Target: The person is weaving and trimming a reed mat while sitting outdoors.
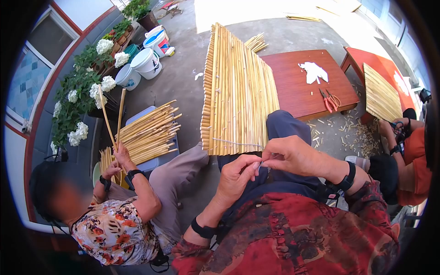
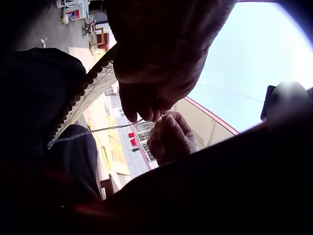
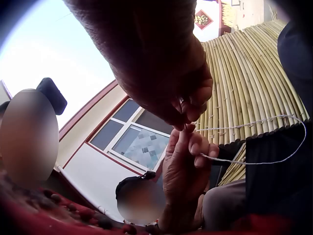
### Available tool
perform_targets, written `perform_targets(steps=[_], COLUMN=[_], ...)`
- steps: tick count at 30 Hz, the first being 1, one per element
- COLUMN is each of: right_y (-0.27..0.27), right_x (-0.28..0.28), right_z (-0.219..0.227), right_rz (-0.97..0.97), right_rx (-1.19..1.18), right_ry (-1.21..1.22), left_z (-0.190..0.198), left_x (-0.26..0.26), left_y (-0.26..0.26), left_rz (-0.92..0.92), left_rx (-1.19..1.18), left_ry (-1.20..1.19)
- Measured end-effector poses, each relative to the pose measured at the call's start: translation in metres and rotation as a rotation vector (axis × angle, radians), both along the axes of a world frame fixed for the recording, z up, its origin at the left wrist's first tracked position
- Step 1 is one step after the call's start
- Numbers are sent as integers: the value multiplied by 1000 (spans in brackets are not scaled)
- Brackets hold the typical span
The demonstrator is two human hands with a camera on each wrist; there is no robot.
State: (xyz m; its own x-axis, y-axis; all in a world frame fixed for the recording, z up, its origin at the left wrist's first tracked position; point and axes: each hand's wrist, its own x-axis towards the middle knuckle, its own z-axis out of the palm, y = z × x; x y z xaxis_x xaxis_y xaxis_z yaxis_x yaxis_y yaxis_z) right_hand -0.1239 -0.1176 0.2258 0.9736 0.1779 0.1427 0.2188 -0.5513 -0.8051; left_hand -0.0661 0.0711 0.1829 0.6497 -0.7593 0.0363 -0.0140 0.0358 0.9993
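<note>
My left hand and right hand meet fingertip to fingertip above my lap. White string loops from the mat's lower edge to the left hand's pinching fingers. Between the right thumb and fingers shows a thin, shiny, needle-like piece, mostly hidden; I cannot tell exactly what it is. A mat of reed sticks leans against my knees, just beyond the hands, with string stitched across its near end. In the left wrist view, the twisted string runs taut from the mat to the fingertips.
At the left a seated person grips two long sticks beside a stick pile. A low red-brown table bears pliers and white paper. Offcuts litter the floor. Another person works on a mat at the right.
</note>
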Motion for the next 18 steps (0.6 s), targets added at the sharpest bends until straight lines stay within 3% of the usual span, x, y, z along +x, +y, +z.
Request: perform_targets(steps=[1,3,4,6,9,13,15,16,18], right_y=[-2,-5,-4,0,10,15,13,15,18], right_x=[1,4,5,5,8,15,23,26,33], right_z=[1,3,1,-9,-25,-37,-38,-37,-32], right_rz=[5,-22,-21,-15,-16,-12,70,72,-7], right_rx=[-2,235,234,718,892,833,358,357,690], right_ry=[5,362,364,413,388,356,-19,-15,199], left_z=[-2,-5,-6,-10,-15,-23,-23,-21,-18], left_x=[-2,-3,-2,-1,4,8,9,9,11], left_y=[-1,-2,-2,-3,-2,1,3,3,7], left_rz=[-6,-12,-18,-18,47,32,33,55,78], left_rx=[-25,-49,-67,-88,-212,-249,-237,-235,-239], left_ry=[38,79,103,129,225,268,272,241,211])
